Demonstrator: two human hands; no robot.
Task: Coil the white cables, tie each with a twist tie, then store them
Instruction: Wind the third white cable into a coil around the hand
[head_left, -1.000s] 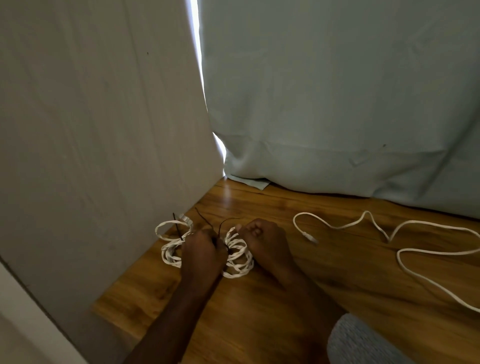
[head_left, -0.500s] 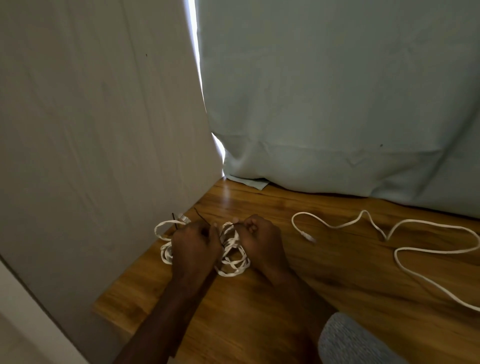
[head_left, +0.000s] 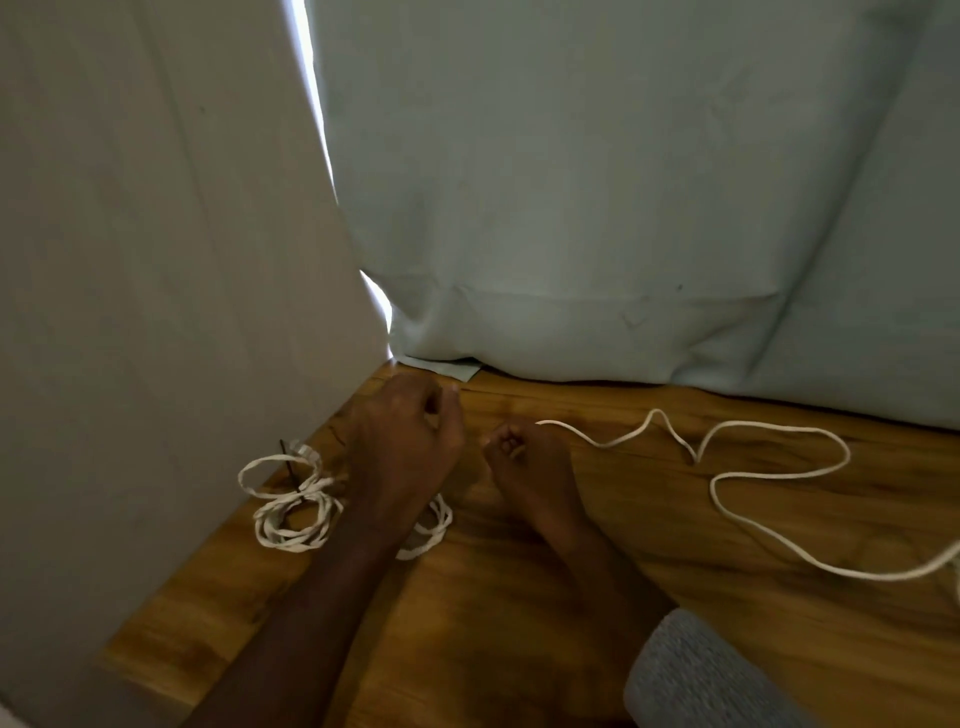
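Two hands have lifted off the coiled cable (head_left: 291, 506) since half a second ago, when both were bunched over it. The left hand (head_left: 410, 441) now hovers toward the far left corner of the wooden bench (head_left: 519, 623), fingers curled; whether it pinches anything I cannot tell. The right hand (head_left: 524, 462) sits clenched just beside it, at the near end of the loose cable (head_left: 753, 467), though contact is unclear. The coiled cable lies against the left edge of the bench, next to the pale wall panel (head_left: 156, 286), with a dark twist tie (head_left: 288, 465) sticking up from it; more loops (head_left: 431, 530) show under the left forearm. The loose cable snakes off toward the right edge. A curtain (head_left: 623, 208) closes the far edge. Open wood lies nearer the person.
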